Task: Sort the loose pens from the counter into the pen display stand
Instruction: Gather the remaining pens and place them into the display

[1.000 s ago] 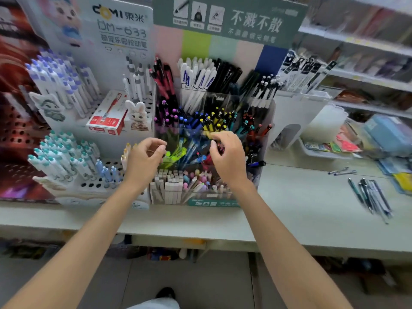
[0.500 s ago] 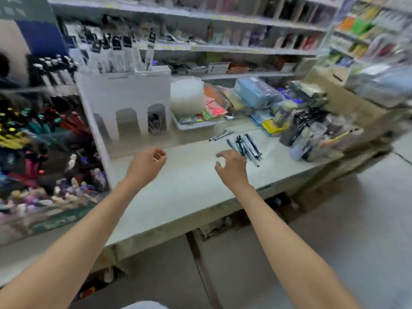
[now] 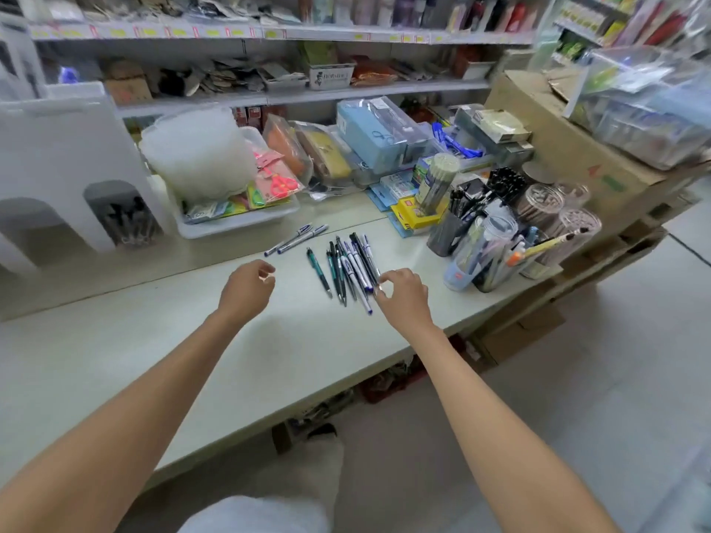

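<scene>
Head view: you have two hands over the counter (image 3: 154, 359) and three groups of loose pens on it. A pair of pens (image 3: 296, 239) lies side by side at 1 o'clock from your left hand (image 3: 248, 290). One teal pen (image 3: 319, 272) lies alone between your hands. Just to its right is a fanned bundle of pens (image 3: 354, 263), roughly eight, too overlapped for a sure count.

The counter's front edge runs on a slant from 8 o'clock in the frame up to 3 o'clock, passing close behind your right hand (image 3: 406, 302) at its 4 o'clock. Bare counter lies wide at 8 o'clock from your left hand. At 12 o'clock from that hand sits a white tray (image 3: 238, 223). A white arched stand (image 3: 57, 159) is at its 10 o'clock. Several crowded pen cups (image 3: 484, 251) stand at 2 o'clock from your right hand, near the bundle.

Your left hand hovers with fingers loosely curled, thumb and forefinger nearly meeting, holding nothing. Your right fingertips (image 3: 383, 278) are curled, thumb to forefinger, at the near end of the bundle's rightmost pens. I cannot tell whether they pinch one. The bundle stretches away to that hand's 11 o'clock.
</scene>
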Demonstrator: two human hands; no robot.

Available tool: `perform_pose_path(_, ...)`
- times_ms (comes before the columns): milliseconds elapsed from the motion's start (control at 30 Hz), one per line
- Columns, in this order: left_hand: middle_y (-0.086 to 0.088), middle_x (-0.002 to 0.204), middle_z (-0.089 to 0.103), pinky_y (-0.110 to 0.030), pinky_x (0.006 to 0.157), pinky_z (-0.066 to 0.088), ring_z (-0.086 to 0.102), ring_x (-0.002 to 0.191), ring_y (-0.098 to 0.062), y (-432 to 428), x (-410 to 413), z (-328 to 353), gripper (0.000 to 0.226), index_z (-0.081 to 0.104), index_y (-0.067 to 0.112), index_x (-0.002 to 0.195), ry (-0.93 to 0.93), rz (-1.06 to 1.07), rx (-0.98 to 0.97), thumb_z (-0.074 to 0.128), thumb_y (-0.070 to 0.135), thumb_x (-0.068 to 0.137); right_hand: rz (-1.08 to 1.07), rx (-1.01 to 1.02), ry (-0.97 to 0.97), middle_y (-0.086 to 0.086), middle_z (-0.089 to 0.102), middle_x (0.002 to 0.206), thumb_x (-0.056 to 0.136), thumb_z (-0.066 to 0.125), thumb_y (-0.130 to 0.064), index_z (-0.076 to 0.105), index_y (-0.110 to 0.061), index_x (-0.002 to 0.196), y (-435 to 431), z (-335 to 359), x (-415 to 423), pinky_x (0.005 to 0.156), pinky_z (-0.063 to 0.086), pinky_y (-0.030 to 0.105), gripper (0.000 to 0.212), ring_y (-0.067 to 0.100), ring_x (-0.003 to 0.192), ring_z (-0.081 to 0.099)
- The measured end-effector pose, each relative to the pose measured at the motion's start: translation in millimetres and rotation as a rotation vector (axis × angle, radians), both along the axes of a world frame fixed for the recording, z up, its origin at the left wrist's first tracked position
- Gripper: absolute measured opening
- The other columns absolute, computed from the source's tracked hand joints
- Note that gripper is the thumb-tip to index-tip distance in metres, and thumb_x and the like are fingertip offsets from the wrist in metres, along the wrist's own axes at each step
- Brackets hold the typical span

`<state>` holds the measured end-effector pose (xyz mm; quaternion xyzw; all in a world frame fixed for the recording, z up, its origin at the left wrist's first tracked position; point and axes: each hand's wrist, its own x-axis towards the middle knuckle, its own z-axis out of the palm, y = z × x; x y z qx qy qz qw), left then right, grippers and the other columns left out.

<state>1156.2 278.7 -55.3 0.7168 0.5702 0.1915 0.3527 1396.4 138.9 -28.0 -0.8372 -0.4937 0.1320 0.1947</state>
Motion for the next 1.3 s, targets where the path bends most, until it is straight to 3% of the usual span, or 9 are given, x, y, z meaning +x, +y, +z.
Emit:
perform_pose_path(133,-0.012,0.128,0.062,-0.037,0.098,0.042,0.056,0.115,-0.029,50.0,55.7,-21.7,0.031,0.063,0.009,0.125,-0.02,0.096,0.03,0.053,0.009,0.096,0.025,-0.061,0.065,0.004,0.053,0.129,0.095,0.055,-0.018,0.062,-0.019,0.12,40.0,-15.3,41.7,0.1,0.029,0.033,0.026,0.022,0.122,0.044)
perform_pose_path(267,-0.014,0.137,0.056,-0.041,0.106,0.036,0.046,0.127,-0.036,93.8,82.4,-42.5,0.036,0.059,0.012,0.132,0.119,0.2,0.041,0.055,0.014,0.096,0.08,-0.07,0.103,0.003,0.053,0.127,0.094,0.054,-0.015,0.062,-0.017,0.12,71.3,-26.8,74.9,0.098,0.027,0.029,0.027,0.022,0.122,0.043)
perform_pose_path(433,-0.018,0.119,0.061,-0.044,0.092,0.044,0.052,0.112,-0.04,115.1,95.8,-66.3,0.036,0.063,0.016,0.126,0.254,0.212,-0.028,0.062,0.027,0.092,0.249,-0.083,0.008,0.005,0.053,0.124,0.092,0.054,-0.011,0.063,-0.014,0.119,104.8,-38.7,107.4,0.098,0.026,0.028,0.029,0.024,0.12,0.042)
perform_pose_path(633,-0.01,0.096,0.066,-0.034,0.07,0.043,0.058,0.085,-0.029,87.9,102.5,-62.5,0.021,0.069,0.012,0.107,0.16,0.334,-0.079,0.066,0.009,0.087,0.377,-0.042,0.109,0.007,0.055,0.12,0.09,0.055,-0.008,0.065,-0.01,0.116,142.1,-58.3,126.3,0.099,0.032,0.031,0.028,0.026,0.116,0.045)
perform_pose_path(767,-0.01,0.095,0.066,-0.032,0.069,0.042,0.057,0.081,-0.028,35.3,100.9,-61.5,0.023,0.066,0.012,0.108,0.186,0.436,-0.191,0.06,0.004,0.086,0.405,-0.016,0.17,0.008,0.059,0.117,0.088,0.055,-0.003,0.066,-0.009,0.115,147.2,-76.5,124.7,0.095,0.037,0.035,0.03,0.028,0.112,0.049)
perform_pose_path(867,-0.01,0.103,0.062,-0.038,0.081,0.05,0.06,0.097,-0.032,7.2,124.1,-59.0,0.028,0.064,0.015,0.114,0.137,0.46,-0.27,0.061,0.015,0.086,0.37,0.041,0.188,0.006,0.058,0.119,0.087,0.055,-0.005,0.064,-0.011,0.118,142.6,-85.5,121.3,0.095,0.034,0.035,0.032,0.027,0.113,0.049)
perform_pose_path(1000,-0.013,0.143,0.036,-0.048,0.105,0.036,0.031,0.135,-0.032,-4.1,178.2,-44.5,0.089,0.035,0.012,0.146,0.27,0.491,-0.401,0.058,0.069,0.082,0.321,0.097,0.222,0.01,0.049,0.134,0.09,0.05,-0.014,0.055,-0.008,0.126,131.8,-95.4,126.0,0.109,0.028,0.041,0.037,0.026,0.126,0.038)
perform_pose_path(1100,-0.009,0.154,0.022,-0.05,0.108,0.032,0.019,0.142,-0.03,-4.4,217.8,-42.8,0.121,0.012,0.011,0.154,0.338,0.534,-0.409,0.054,0.085,0.068,0.319,0.117,0.22,0.014,0.039,0.146,0.09,0.048,-0.019,0.051,-0.006,0.131,125.6,-102.6,131.1,0.113,0.022,0.042,0.042,0.026,0.135,0.03)
perform_pose_path(1300,-0.012,0.149,0.031,-0.049,0.101,0.036,0.029,0.136,-0.032,-4.5,247.3,-56.8,0.106,0.023,0.009,0.148,0.381,0.665,-0.239,0.068,0.068,0.073,0.322,0.131,0.243,0.015,0.036,0.149,0.091,0.05,-0.015,0.049,-0.006,0.132,125.8,-111.5,139.4,0.113,0.021,0.04,0.043,0.028,0.136,0.031)
